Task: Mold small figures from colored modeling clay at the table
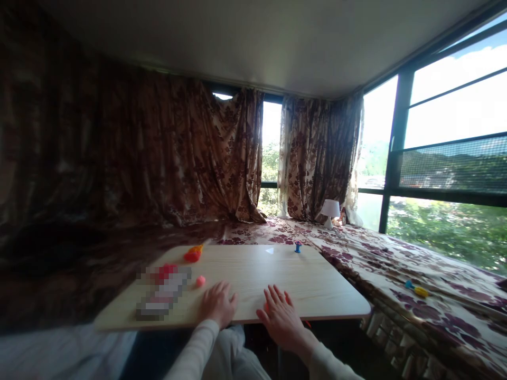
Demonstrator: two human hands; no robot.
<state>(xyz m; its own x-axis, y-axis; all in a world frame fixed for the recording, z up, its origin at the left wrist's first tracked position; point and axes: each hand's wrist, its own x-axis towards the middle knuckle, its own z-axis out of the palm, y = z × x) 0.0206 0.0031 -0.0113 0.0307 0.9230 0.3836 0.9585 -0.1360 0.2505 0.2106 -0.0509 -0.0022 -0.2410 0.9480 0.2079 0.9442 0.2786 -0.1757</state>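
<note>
Both my hands rest at the near edge of a light wood-grain table (317,285). My left hand (219,305) lies palm down with its fingers loosely bent and apart, and nothing shows in it. To its left, close to the fingers, is a small pink ball (200,281). My right hand (282,315) is spread flat, fingers stretched forward. A reddish patch shows at its fingers; I cannot tell whether something lies under them.
A pixelated box-like item (161,295) lies left, beside a red object (166,272). Farther back are an orange-and-red object (194,254) and a small blue piece (298,247). Flower-patterned bedding (356,253) surrounds the table, with a yellow-and-blue object (420,291) and a white lamp (330,210).
</note>
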